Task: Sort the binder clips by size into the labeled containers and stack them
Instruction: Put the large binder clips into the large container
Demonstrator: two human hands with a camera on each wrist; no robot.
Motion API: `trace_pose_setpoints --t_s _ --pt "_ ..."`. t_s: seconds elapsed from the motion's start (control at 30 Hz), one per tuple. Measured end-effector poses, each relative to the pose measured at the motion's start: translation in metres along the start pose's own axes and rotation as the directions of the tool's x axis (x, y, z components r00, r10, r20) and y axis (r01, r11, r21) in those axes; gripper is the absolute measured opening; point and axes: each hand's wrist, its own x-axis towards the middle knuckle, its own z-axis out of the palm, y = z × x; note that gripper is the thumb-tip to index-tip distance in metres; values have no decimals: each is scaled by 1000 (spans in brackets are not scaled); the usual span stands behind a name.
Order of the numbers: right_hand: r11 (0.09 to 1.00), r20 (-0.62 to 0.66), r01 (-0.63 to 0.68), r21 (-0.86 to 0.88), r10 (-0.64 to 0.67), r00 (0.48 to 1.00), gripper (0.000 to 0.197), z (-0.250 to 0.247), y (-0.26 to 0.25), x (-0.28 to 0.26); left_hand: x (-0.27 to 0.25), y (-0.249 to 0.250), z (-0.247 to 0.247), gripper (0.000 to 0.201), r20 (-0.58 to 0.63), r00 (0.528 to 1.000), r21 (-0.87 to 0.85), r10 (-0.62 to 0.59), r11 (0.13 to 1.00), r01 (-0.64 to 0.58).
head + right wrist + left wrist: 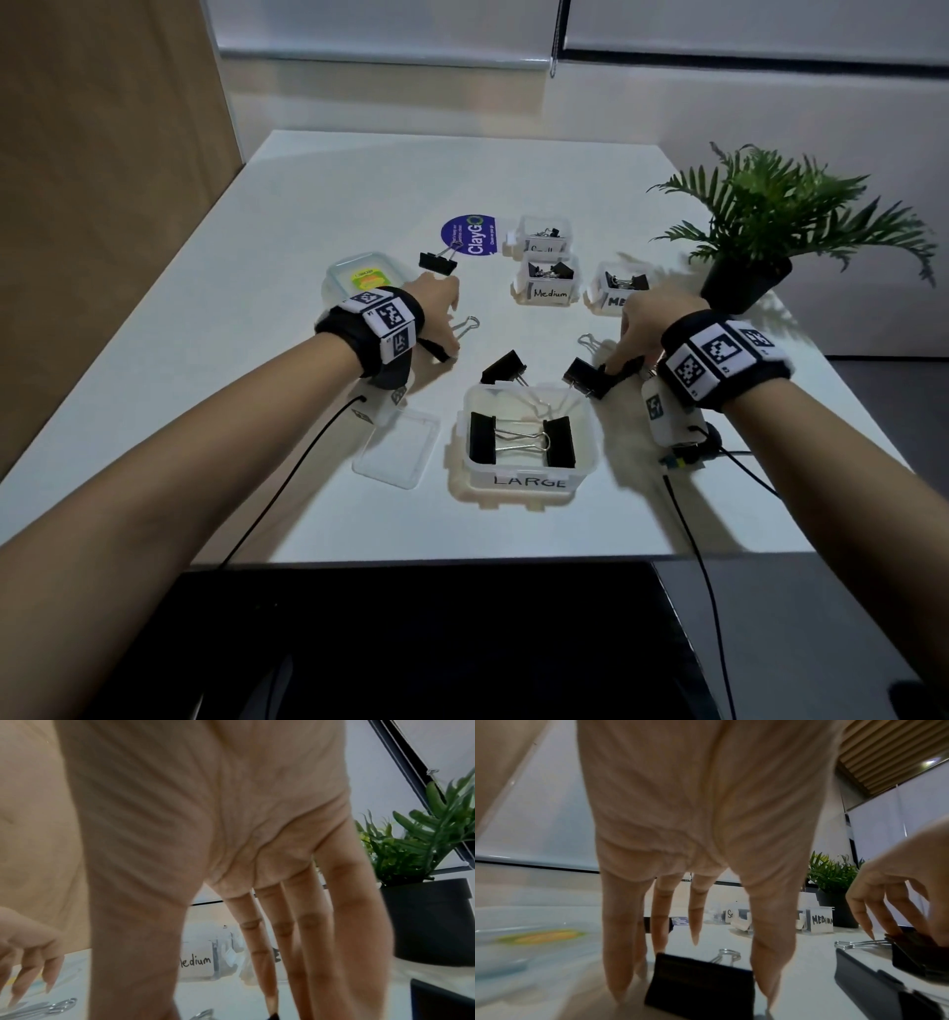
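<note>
My left hand (445,343) reaches down over a large black binder clip (438,351) (700,983) lying on the white table (318,205). Its straight fingers (618,963) and thumb straddle the clip without a clear hold. My right hand (613,367) (906,933) pinches another large black clip (588,377) (916,953) on the table, right of the LARGE container (529,480). That tub holds two large clips (524,441). A third loose clip (506,366) leans at its far rim, and a fourth (438,262) lies by the blue sticker. Two Medium tubs (550,294) (613,300) and a Small tub (542,241) hold clips.
A clear lid (398,455) lies left of the LARGE container. A closed clear box with a green and orange label (367,277) stands behind my left wrist. A potted plant (744,288) stands at the right beside the Medium tubs. Wrist camera cables (287,478) trail over the front edge.
</note>
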Motion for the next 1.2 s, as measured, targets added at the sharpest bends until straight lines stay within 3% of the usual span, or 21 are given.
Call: trace_pose_setpoints --t_s 0.17,0.37,0.53,0.67,0.73,0.93,1.07,1.2 --pt "996 8 69 -60 -69 998 34 1 -2 -6 -4 -7 2 60 -32 999 -7 -28 1000 28" --pt "983 -82 74 -171 -89 993 37 9 -8 -15 -15 -14 6 70 -117 992 -6 -51 999 50" --pt "983 -117 63 -170 -83 990 40 9 -8 -20 -25 -24 5 66 -114 993 -21 -42 999 40" --pt "986 -106 90 -144 -105 989 50 13 -4 -20 -35 -27 2 51 -170 985 -55 40 997 -50" --pt "991 -114 92 -101 -104 988 45 13 -2 -23 -43 -25 0 48 -224 970 -84 99 989 -121" --pt "979 -307 198 36 -178 935 35 0 8 -53 -72 -18 -4 50 -356 875 -228 329 877 -423" --pt "932 -244 334 143 -294 924 32 -8 5 -91 -95 -5 -6 50 -378 809 -234 450 800 -553" --pt "914 -231 397 80 -370 900 37 -2 -6 -117 -113 10 -2 49 -368 784 -222 499 772 -596"
